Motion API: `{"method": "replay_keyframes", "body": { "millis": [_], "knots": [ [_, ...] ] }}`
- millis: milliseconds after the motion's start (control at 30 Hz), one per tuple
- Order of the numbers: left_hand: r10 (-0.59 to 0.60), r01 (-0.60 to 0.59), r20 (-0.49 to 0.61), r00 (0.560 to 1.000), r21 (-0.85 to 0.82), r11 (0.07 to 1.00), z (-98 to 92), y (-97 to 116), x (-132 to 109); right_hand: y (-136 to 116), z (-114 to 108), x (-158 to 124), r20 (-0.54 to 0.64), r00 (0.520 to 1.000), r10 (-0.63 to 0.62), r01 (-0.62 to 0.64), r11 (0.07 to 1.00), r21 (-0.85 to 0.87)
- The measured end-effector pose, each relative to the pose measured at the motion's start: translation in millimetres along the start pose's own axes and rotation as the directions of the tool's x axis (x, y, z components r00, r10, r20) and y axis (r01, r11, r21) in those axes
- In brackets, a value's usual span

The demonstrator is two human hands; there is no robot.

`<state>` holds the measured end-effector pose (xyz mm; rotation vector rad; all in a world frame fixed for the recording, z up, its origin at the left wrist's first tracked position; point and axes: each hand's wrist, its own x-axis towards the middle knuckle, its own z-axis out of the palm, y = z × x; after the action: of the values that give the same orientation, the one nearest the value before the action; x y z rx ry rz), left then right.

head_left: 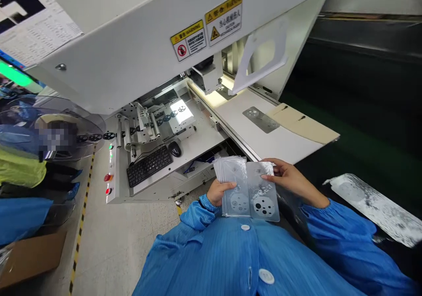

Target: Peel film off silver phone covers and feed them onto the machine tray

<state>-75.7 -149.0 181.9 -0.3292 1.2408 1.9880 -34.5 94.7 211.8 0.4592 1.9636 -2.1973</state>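
My left hand (219,191) grips a fanned stack of thin grey metal plates (233,186) with round holes, held close in front of my blue coat. My right hand (290,178) pinches the top edge of a single plate (263,192) drawn to the right of the stack. Another such plate (260,119) lies flat on the white machine table (280,144) ahead of my hands.
A white machine housing (132,45) with yellow warning labels (224,18) hangs over the table. A black keyboard (149,166), a mouse (174,148) and red buttons (107,177) lie to the left. A clear reel (49,129) is far left, a silvery bag (379,208) to the right.
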Motion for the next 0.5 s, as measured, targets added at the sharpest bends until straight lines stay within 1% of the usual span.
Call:
{"method": "replay_keyframes", "body": {
  "millis": [33, 67, 100, 133, 167, 200, 233, 267, 300, 333, 367, 433, 500],
  "knots": [
    [-0.006, 0.006, 0.01, 1.0, 0.012, 1.0, 0.8, -2, 1, 2, -15, -7, -0.088, 0.996, 0.016, -0.013, 0.999, 0.034],
    [-0.014, 0.013, 0.026, 1.0, 0.023, 1.0, 1.3, -3, 3, 5, -32, -16, -0.218, 0.975, 0.04, -0.022, 0.996, 0.086],
    [-0.023, 0.022, 0.054, 0.998, 0.034, 0.999, 1.5, -5, 4, 8, -51, -27, -0.371, 0.926, 0.067, -0.014, 0.989, 0.144],
    [-0.035, 0.03, 0.099, 0.995, 0.044, 0.999, 1.6, -7, 6, 12, -70, -38, -0.527, 0.845, 0.094, 0.013, 0.981, 0.195],
    [-0.048, 0.041, 0.157, 0.986, 0.048, 0.998, 1.8, -8, 7, 16, -88, -51, -0.658, 0.744, 0.115, 0.05, 0.973, 0.226],
    [-0.068, 0.059, 0.224, 0.972, 0.047, 0.997, 2.2, -10, 9, 21, -105, -64, -0.759, 0.637, 0.132, 0.087, 0.967, 0.241],
    [-0.096, 0.088, 0.291, 0.952, 0.043, 0.995, 3.0, -11, 11, 27, -119, -77, -0.828, 0.543, 0.142, 0.112, 0.964, 0.24],
    [-0.127, 0.12, 0.345, 0.93, 0.041, 0.992, 4.2, -13, 13, 33, -130, -89, -0.871, 0.467, 0.152, 0.12, 0.965, 0.232],
    [-0.153, 0.148, 0.379, 0.913, 0.044, 0.988, 6.1, -14, 15, 39, -138, -99, -0.9, 0.403, 0.166, 0.115, 0.966, 0.23],
    [-0.173, 0.165, 0.391, 0.904, 0.056, 0.985, 8.7, -16, 17, 47, -143, -106, -0.916, 0.357, 0.183, 0.095, 0.968, 0.231],
    [-0.184, 0.168, 0.393, 0.901, 0.075, 0.983, 12.0, -17, 19, 55, -146, -112, -0.922, 0.331, 0.199, 0.063, 0.971, 0.232],
    [-0.182, 0.147, 0.377, 0.908, 0.12, 0.982, 21.4, -20, 23, 71, -148, -119, -0.926, 0.31, 0.215, -0.03, 0.976, 0.217],
    [-0.18, 0.129, 0.336, 0.925, 0.168, 0.977, 34.0, -23, 24, 85, -148, -123, -0.934, 0.297, 0.197, -0.145, 0.976, 0.16]
  ]
}}
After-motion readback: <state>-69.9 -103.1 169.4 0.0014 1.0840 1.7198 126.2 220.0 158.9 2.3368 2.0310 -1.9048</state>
